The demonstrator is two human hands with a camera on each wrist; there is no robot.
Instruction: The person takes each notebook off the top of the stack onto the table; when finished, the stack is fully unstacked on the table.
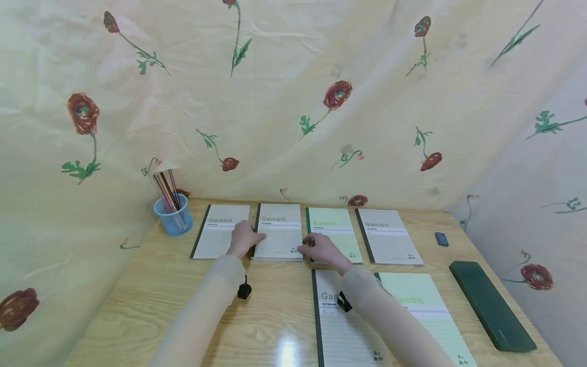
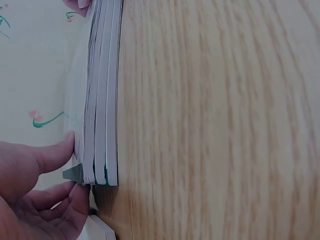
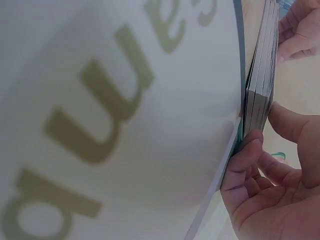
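Both hands on the notebook stack [image 1: 278,232] — left hand [image 1: 243,238] pinches its left edge, right hand [image 1: 321,248] its right corner; stack squared w/ back row, 2 front notebooks [image 1: 348,326] untouched.

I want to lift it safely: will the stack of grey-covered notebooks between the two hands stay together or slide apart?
The stack of grey-covered notebooks is several thin books, so it probably slides apart unless squeezed. Both the left hand and right hand grip its edges. The covers look smooth, likely slippery.

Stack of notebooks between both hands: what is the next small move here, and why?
Probably lift it. The left hand and right hand each pinch a near corner of the stack of notebooks, thumb on top and fingers beneath, while it lies flat on the wooden table.
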